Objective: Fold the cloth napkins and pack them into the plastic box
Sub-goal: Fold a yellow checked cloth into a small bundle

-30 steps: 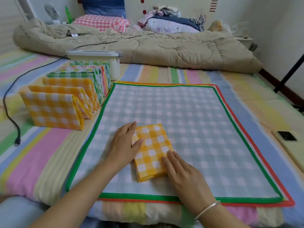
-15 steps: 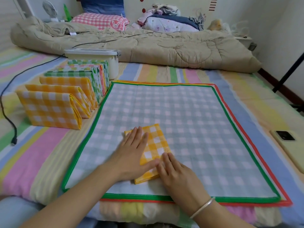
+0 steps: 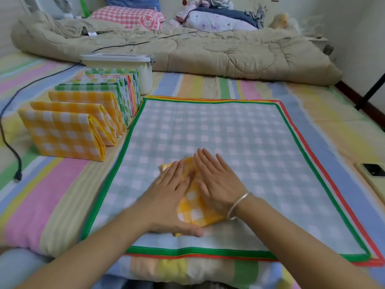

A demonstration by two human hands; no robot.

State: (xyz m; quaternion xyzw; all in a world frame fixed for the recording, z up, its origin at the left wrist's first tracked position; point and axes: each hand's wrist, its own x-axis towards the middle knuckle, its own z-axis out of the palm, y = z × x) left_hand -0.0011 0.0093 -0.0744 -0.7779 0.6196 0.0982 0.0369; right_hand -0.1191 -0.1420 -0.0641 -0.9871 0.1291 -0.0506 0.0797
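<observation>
Your left hand (image 3: 174, 197) and right hand (image 3: 216, 180) lie flat, fingers straight, side by side — both pressing the folded yellow napkin (image 3: 195, 209) onto the grey checked cloth (image 3: 239, 142) on the bed; more folded napkins (image 3: 83, 117) stand left, before the plastic box (image 3: 120, 65).

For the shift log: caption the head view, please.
Folded yellow napkin pressed flat under left hand and right hand on grey checked cloth; plastic box behind.
</observation>
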